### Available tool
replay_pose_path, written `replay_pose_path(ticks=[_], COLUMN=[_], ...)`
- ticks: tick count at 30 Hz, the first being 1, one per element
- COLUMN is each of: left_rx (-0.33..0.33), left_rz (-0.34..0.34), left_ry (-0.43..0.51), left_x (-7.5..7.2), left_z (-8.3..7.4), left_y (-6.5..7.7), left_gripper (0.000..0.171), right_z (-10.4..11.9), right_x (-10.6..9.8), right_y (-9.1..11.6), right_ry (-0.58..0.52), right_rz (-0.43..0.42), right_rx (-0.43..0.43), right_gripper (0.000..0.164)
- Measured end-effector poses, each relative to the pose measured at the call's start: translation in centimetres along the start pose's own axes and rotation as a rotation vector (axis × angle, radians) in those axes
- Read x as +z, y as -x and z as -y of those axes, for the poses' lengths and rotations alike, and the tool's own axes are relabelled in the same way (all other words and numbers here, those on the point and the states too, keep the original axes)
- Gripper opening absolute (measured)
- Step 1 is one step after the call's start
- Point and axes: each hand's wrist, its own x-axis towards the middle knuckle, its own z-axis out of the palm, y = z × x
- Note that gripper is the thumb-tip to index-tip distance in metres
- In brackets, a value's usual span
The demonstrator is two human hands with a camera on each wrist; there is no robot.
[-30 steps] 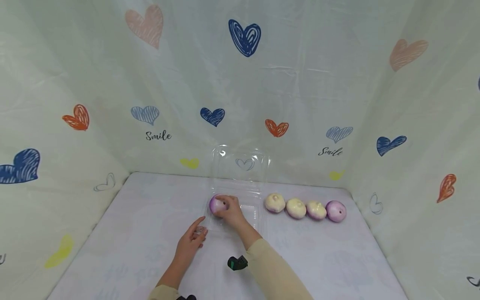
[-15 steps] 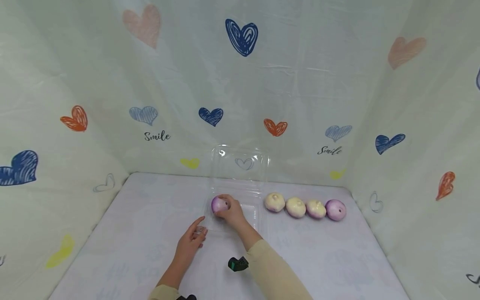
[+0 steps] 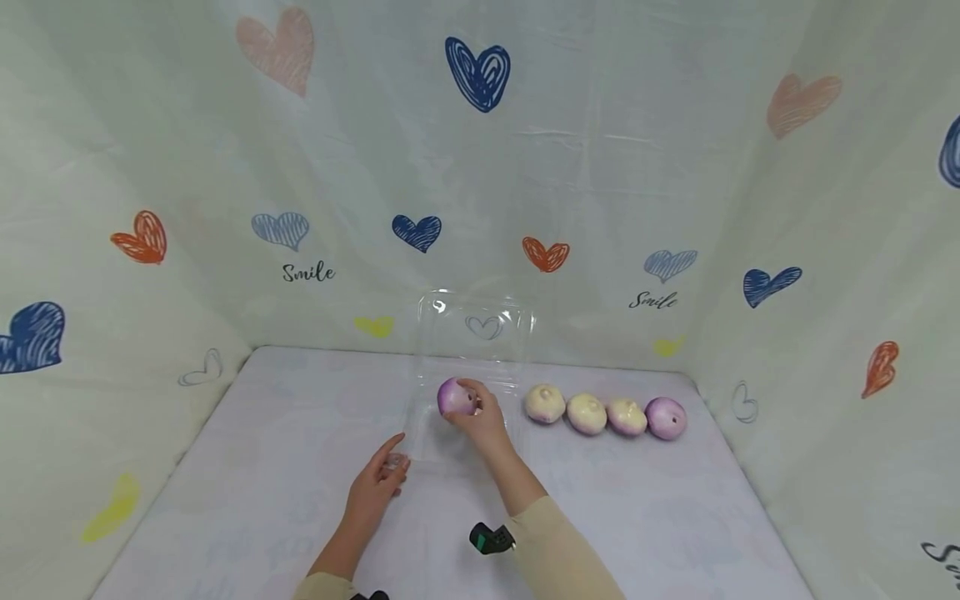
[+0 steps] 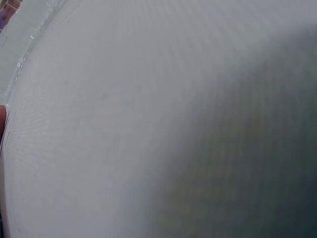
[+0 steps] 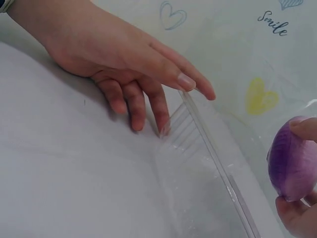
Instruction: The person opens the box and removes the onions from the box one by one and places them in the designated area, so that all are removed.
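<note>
My right hand [image 3: 480, 417] grips a purple onion [image 3: 452, 398] between thumb and fingers, raised over the clear plastic container [image 3: 427, 433]. In the right wrist view the onion [image 5: 287, 161] shows at the right edge, partly covered by fingertips. My left hand [image 3: 369, 493] holds the container's near left corner. The right wrist view shows the left thumb [image 5: 181, 79] on the rim, with several fingers bent beside the outer wall. In the left wrist view only a fingertip [image 4: 2, 119] and the container's edge [image 4: 25, 52] appear at the left.
Right of the container stands a row of three cream-coloured onions [image 3: 587, 414] and one purple onion [image 3: 666, 418]. The container's clear lid [image 3: 476, 329] stands upright behind its base. A curtain with printed hearts [image 3: 416, 233] closes off the table's back and sides.
My right hand has lifted the purple onion and moved it a little to the right above the container. My left hand has stayed at the container's corner. The head view has shifted slightly.
</note>
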Motion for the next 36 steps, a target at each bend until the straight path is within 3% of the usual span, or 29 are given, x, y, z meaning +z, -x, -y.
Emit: replay_pose_path(ticks=[12, 25, 36], left_rx=[0.001, -0.003, -0.010], left_rz=[-0.001, 0.000, 0.010], left_ry=[-0.003, -0.011, -0.009], left_x=[-0.1, -0.1, -0.2], left_z=[0.0, -0.1, -0.5], left_y=[0.0, 0.1, 0.2], left_gripper=[0.052, 0.052, 0.053], right_z=[1.0, 1.0, -0.4], right_x=[-4.0, -8.5, -13.2], right_y=[0.8, 2.8, 3.9], right_ry=[-0.124, -0.165, -0.138], right_rz=[-0.052, -0.135, -0.205], right_rx=[-0.114, -0.077, -0.003], right_gripper=[0.059, 0.064, 0.067])
